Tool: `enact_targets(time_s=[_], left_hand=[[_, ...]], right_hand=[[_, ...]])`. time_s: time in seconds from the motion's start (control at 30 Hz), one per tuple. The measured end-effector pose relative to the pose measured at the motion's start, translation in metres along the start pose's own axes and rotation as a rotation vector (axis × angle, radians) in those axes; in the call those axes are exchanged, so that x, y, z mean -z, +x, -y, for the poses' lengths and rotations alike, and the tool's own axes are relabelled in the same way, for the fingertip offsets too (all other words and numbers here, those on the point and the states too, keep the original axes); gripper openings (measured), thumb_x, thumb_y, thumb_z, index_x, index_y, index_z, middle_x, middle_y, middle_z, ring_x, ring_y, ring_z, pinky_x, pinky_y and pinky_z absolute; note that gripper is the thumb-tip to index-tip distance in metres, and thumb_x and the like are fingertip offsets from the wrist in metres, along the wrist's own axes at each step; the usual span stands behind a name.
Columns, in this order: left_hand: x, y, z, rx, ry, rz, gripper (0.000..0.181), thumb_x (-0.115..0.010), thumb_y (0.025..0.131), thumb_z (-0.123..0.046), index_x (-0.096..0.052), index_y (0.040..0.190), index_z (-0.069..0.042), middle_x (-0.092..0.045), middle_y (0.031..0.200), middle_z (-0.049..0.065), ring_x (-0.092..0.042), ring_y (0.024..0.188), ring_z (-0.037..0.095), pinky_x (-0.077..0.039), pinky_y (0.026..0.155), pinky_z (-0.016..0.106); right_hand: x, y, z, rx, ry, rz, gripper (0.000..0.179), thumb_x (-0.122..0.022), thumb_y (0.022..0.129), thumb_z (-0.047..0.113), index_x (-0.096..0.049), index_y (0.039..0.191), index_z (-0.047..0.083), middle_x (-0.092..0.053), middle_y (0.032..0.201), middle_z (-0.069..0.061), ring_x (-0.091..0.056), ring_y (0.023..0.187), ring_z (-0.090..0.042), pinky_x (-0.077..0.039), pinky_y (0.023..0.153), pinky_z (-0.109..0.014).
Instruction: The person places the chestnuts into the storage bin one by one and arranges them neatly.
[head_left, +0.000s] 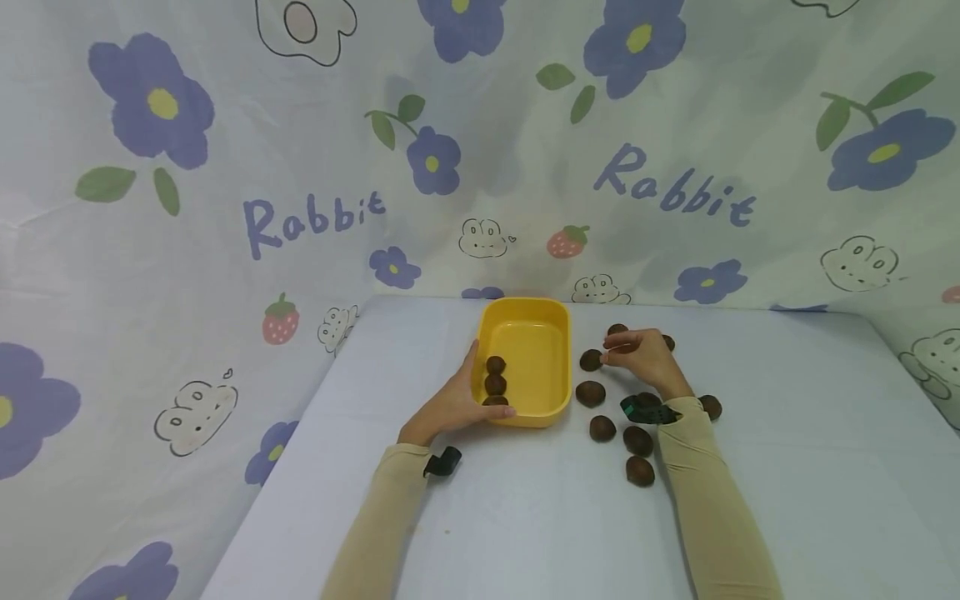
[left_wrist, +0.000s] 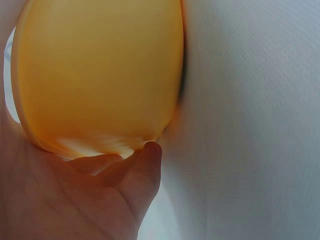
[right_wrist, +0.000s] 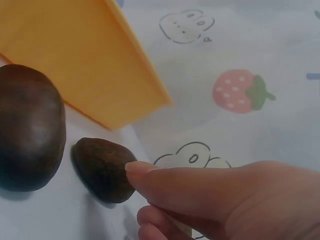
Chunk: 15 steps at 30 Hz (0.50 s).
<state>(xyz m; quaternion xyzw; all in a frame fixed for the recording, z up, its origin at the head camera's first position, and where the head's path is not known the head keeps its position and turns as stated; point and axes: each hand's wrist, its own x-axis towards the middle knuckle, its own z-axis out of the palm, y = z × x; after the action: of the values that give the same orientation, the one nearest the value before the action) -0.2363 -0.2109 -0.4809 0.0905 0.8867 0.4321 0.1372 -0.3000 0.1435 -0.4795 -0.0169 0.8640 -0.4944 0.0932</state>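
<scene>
A yellow plastic box (head_left: 561, 367) stands on the table with several chestnuts (head_left: 495, 384) in a row along its left inner side. My left hand (head_left: 457, 402) grips the box at its near left corner, fingers along the left wall and thumb at the near rim. In the left wrist view, the hand curves round the box wall (left_wrist: 100, 75). Right of the box, my right hand (head_left: 643, 357) reaches down to a chestnut (head_left: 591, 360). The right wrist view shows the thumb tip right at the edge of this chestnut (right_wrist: 105, 170), with the other fingers partly hidden below the thumb.
More chestnuts lie around the right hand and forearm, among them a large chestnut (head_left: 590, 393), one nearer me (head_left: 640, 472) and one right of the wrist (head_left: 709, 407). A printed cloth (head_left: 480, 167) hangs behind the white table (head_left: 525, 517).
</scene>
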Motion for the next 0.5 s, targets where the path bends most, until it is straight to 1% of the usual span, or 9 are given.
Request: enact_targets(time_s=[0.07, 0.13, 0.27, 0.33, 0.4, 0.5], left_hand=[[-0.0001, 0.0004, 0.0002, -0.013, -0.003, 0.000, 0.149, -0.089, 0.064, -0.069, 0.013, 0.166, -0.032, -0.009, 0.176, 0.005, -0.021, 0.161, 0.029, -0.021, 0.130, 0.058], [-0.0002, 0.0011, 0.0006, -0.022, -0.003, 0.001, 0.148, -0.089, 0.064, -0.069, 0.013, 0.165, -0.033, -0.008, 0.177, 0.003, -0.021, 0.161, 0.028, -0.021, 0.130, 0.058], [-0.0001, 0.0025, 0.0019, -0.036, -0.008, 0.006, 0.147, -0.089, 0.065, -0.068, 0.015, 0.164, -0.035, -0.005, 0.177, 0.001, -0.020, 0.162, 0.026, -0.020, 0.131, 0.057], [-0.0002, 0.0027, 0.0022, -0.031, -0.010, 0.007, 0.147, -0.090, 0.065, -0.067, 0.015, 0.164, -0.036, -0.005, 0.177, 0.001, -0.020, 0.162, 0.025, -0.020, 0.131, 0.056], [-0.0005, 0.0028, 0.0027, -0.027, -0.012, 0.006, 0.147, -0.090, 0.066, -0.066, 0.015, 0.164, -0.035, -0.005, 0.177, 0.001, -0.019, 0.162, 0.025, -0.019, 0.131, 0.056], [-0.0008, 0.0031, 0.0028, -0.019, -0.012, 0.004, 0.147, -0.090, 0.066, -0.065, 0.014, 0.164, -0.035, -0.005, 0.177, 0.000, -0.019, 0.162, 0.025, -0.019, 0.131, 0.056]], right_hand=[[-0.0014, 0.0022, -0.0031, 0.014, -0.002, 0.010, 0.047, -0.080, 0.090, 0.019, -0.069, 0.132, 0.003, -0.068, 0.135, -0.021, -0.066, 0.123, -0.038, -0.050, 0.109, -0.056], [-0.0029, 0.0041, -0.0057, 0.030, -0.016, 0.017, 0.047, -0.081, 0.089, 0.018, -0.069, 0.132, 0.003, -0.068, 0.134, -0.021, -0.067, 0.122, -0.038, -0.054, 0.107, -0.053], [-0.0057, 0.0072, -0.0095, 0.056, -0.048, 0.014, 0.046, -0.082, 0.088, 0.016, -0.070, 0.130, 0.002, -0.072, 0.129, -0.021, -0.071, 0.115, -0.034, -0.059, 0.096, -0.039], [-0.0064, 0.0074, -0.0100, 0.056, -0.052, 0.009, 0.046, -0.083, 0.087, 0.016, -0.071, 0.129, 0.002, -0.074, 0.124, -0.020, -0.071, 0.110, -0.029, -0.058, 0.090, -0.031], [-0.0071, 0.0078, -0.0110, 0.062, -0.058, 0.005, 0.046, -0.084, 0.087, 0.016, -0.071, 0.128, 0.001, -0.075, 0.120, -0.020, -0.071, 0.106, -0.027, -0.057, 0.086, -0.026], [-0.0072, 0.0074, -0.0114, 0.069, -0.058, 0.008, 0.047, -0.084, 0.087, 0.015, -0.070, 0.129, 0.000, -0.075, 0.119, -0.020, -0.071, 0.105, -0.027, -0.056, 0.085, -0.026]])
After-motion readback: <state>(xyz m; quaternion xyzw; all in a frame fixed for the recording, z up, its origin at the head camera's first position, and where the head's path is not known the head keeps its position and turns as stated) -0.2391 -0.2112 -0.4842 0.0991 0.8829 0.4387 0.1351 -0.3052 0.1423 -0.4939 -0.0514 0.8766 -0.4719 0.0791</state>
